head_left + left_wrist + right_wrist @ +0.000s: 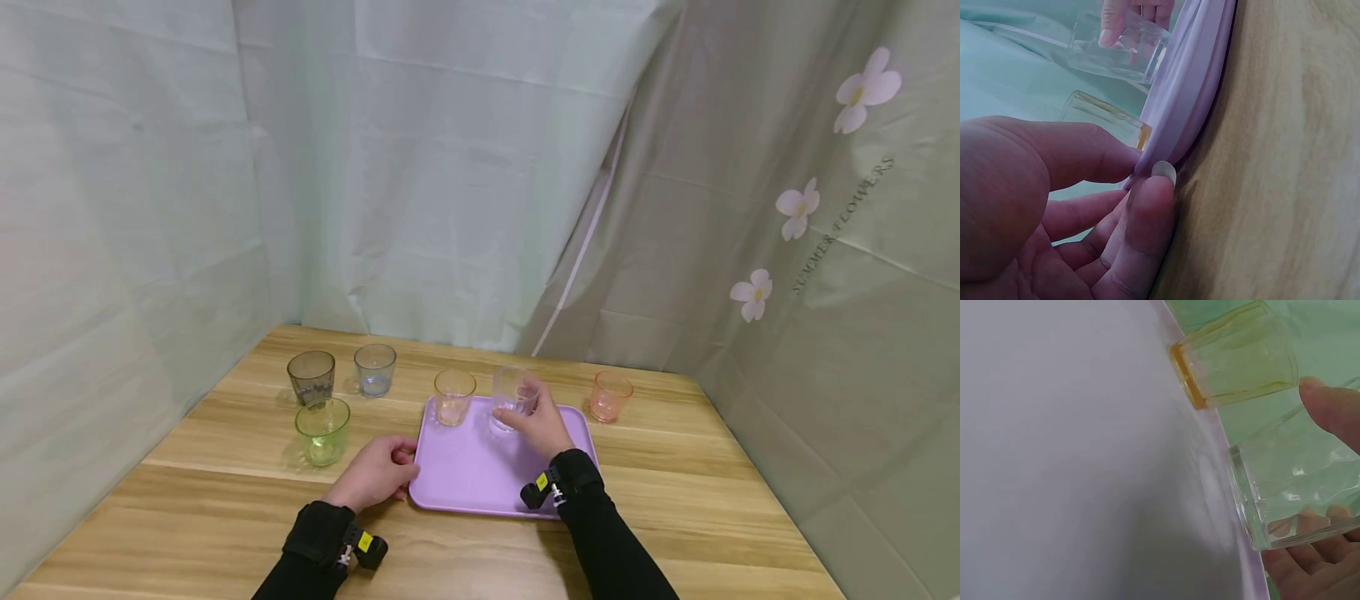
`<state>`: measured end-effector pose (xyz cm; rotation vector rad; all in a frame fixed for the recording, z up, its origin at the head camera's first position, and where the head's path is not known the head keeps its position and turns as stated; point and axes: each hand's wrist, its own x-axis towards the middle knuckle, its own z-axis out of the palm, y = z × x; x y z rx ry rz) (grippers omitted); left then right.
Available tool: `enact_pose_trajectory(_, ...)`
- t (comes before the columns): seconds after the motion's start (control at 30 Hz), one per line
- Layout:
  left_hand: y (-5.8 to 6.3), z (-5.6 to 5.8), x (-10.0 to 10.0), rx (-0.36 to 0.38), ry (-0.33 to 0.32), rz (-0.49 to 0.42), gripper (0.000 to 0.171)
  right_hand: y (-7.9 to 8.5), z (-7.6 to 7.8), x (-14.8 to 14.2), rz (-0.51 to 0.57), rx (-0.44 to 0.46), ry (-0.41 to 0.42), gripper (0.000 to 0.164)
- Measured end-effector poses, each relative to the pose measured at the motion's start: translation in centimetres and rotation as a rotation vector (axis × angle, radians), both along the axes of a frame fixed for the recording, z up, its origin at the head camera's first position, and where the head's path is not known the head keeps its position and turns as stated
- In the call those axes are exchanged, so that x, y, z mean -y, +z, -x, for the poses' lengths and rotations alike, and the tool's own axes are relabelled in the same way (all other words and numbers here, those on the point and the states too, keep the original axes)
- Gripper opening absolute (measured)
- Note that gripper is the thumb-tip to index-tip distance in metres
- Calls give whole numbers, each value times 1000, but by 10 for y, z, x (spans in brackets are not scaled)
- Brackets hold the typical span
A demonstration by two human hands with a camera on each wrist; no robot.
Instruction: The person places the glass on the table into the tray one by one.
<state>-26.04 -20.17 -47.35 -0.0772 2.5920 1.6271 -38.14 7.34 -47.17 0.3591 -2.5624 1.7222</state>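
Note:
A clear glass stands upright at the back of the purple tray. My right hand grips it, thumb on one side and fingers on the other, as the right wrist view also shows. At the tray's left edge, my left hand pinches the rim between thumb and fingers; the thumb lies against the rim in the left wrist view. Left of the clear glass, a yellow-amber glass is upright at the tray's back left, apart from both hands.
A green glass, a dark grey glass and a blue-grey glass stand left of the tray on the wooden table. An orange glass is to its right. Curtains hang behind and beside the table.

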Motion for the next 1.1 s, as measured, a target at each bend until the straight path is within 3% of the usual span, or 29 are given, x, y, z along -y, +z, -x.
enact_pose_trajectory(0.4,-2,1,0,9,1,4,40,-10,3,2,-8,-2,-1,89)
enact_pose_trajectory(1.1,-2,0,0,-5,6,2,39,-14,5,5,-16,29,2,95)
